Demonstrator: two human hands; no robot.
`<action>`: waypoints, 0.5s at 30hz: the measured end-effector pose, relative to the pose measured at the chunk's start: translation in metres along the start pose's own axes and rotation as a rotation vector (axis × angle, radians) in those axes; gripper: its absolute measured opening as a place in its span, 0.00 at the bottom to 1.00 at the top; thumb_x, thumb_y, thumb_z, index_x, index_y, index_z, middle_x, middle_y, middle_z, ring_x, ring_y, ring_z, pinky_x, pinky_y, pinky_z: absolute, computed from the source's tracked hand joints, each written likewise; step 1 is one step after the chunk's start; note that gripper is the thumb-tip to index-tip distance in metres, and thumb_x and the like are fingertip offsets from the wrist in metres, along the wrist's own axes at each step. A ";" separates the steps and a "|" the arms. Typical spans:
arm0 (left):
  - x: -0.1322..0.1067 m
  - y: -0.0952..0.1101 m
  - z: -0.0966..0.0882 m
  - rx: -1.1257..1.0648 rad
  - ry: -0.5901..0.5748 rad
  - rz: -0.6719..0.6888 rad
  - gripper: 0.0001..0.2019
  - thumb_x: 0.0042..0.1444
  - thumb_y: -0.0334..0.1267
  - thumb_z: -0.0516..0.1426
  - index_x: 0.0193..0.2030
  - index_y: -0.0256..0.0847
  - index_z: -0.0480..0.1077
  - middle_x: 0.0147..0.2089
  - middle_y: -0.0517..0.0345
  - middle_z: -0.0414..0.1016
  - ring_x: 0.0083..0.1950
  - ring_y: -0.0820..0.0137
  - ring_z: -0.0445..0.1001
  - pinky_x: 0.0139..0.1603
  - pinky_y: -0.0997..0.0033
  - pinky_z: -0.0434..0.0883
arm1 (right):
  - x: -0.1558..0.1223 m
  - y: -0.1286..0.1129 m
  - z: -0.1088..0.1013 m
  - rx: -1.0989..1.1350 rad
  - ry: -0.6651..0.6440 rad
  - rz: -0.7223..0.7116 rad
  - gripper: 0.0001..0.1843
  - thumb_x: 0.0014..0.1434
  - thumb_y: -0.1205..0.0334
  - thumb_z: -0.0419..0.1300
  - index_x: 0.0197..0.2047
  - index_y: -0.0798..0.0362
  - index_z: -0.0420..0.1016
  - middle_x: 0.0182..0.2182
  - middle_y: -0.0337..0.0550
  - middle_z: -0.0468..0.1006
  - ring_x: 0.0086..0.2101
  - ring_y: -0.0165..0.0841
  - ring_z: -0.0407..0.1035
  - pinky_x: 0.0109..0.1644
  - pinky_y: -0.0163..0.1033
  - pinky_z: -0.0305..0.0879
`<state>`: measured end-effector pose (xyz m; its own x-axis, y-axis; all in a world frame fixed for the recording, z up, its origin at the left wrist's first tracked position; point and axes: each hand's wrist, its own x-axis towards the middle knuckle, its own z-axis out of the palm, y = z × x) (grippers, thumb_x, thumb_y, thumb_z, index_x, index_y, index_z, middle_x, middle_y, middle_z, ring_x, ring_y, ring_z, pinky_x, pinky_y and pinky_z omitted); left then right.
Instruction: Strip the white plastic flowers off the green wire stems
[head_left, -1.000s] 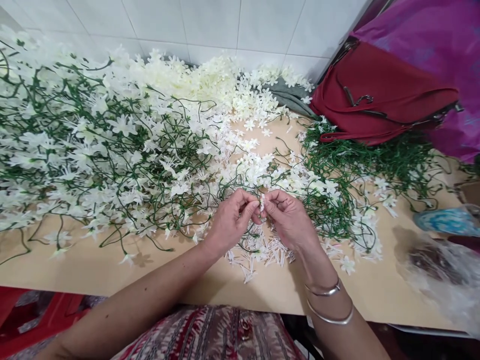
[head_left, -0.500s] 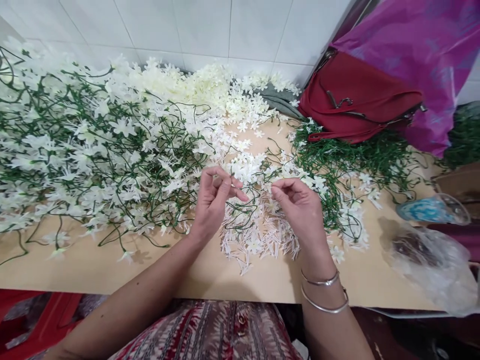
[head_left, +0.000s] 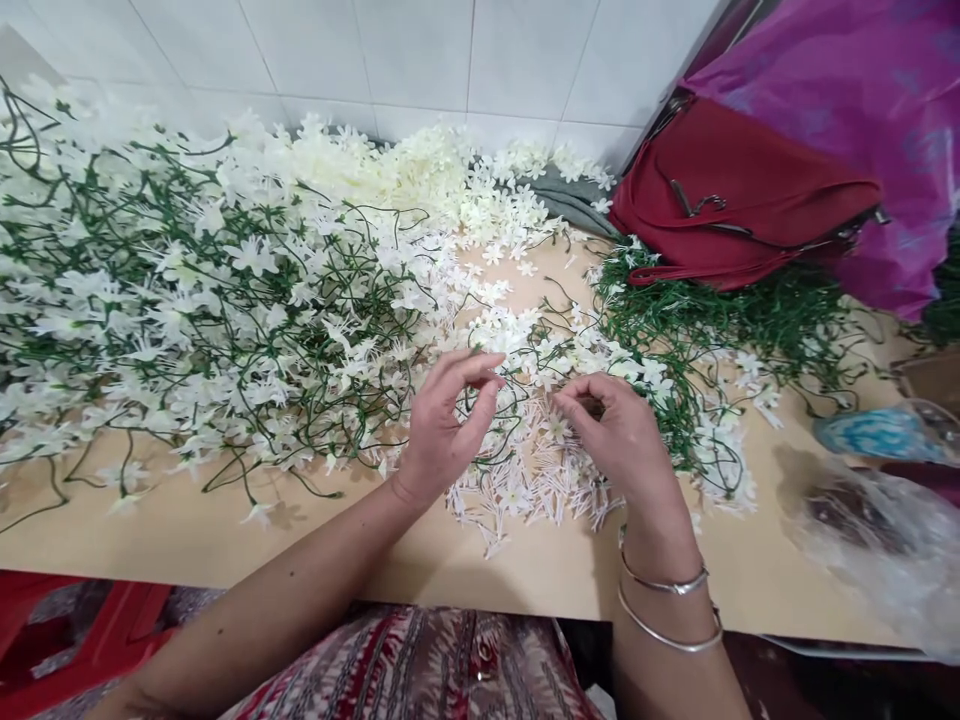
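Observation:
My left hand (head_left: 442, 425) hovers over the table with thumb and forefinger pinched on a thin green stem (head_left: 491, 420) that loops between my hands. My right hand (head_left: 622, 440) reaches down with its fingertips pinched together over a small heap of loose white flowers (head_left: 525, 485); what it grips is too small to name. Two silver bangles sit on my right wrist. A large tangle of green stems fitted with white flowers (head_left: 187, 300) fills the table's left half. Bare green stems (head_left: 720, 320) lie in a clump at the right.
A red bag (head_left: 742, 195) and purple cloth (head_left: 847, 90) lie at the back right against the tiled wall. A clear plastic bag (head_left: 877, 535) and a blue packet (head_left: 870, 435) rest at the right edge of the wooden table (head_left: 180, 530). A red stool (head_left: 75, 630) stands below left.
My hands, joined on one flower a second ago, have parted. The left keeps the stem; the right has dropped towards the heap of loose flowers.

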<state>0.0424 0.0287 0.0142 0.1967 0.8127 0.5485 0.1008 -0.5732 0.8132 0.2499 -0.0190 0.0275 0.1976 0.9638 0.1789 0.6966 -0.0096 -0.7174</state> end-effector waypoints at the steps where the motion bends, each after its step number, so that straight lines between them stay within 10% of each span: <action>1: 0.000 0.002 0.001 0.028 -0.029 0.019 0.12 0.67 0.31 0.58 0.56 0.43 0.75 0.47 0.52 0.78 0.50 0.67 0.79 0.53 0.62 0.78 | 0.000 -0.002 0.000 0.054 0.009 0.040 0.09 0.64 0.56 0.62 0.32 0.49 0.74 0.29 0.40 0.77 0.32 0.37 0.68 0.40 0.44 0.63; 9: -0.001 0.004 0.001 0.071 -0.101 0.017 0.11 0.68 0.32 0.58 0.55 0.40 0.76 0.50 0.49 0.81 0.47 0.68 0.80 0.50 0.65 0.78 | -0.001 0.007 0.000 -0.111 -0.097 -0.147 0.07 0.59 0.58 0.68 0.31 0.48 0.77 0.32 0.41 0.80 0.39 0.41 0.69 0.49 0.49 0.61; 15: -0.001 0.006 0.001 0.029 -0.155 -0.008 0.11 0.68 0.33 0.59 0.55 0.40 0.76 0.50 0.49 0.80 0.42 0.71 0.80 0.47 0.65 0.78 | -0.002 0.000 0.002 0.258 0.063 0.089 0.07 0.58 0.58 0.70 0.31 0.49 0.78 0.27 0.37 0.77 0.29 0.33 0.67 0.37 0.41 0.62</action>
<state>0.0432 0.0240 0.0182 0.3437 0.7928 0.5033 0.1306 -0.5711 0.8104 0.2482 -0.0203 0.0264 0.2979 0.9438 0.1435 0.4774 -0.0171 -0.8785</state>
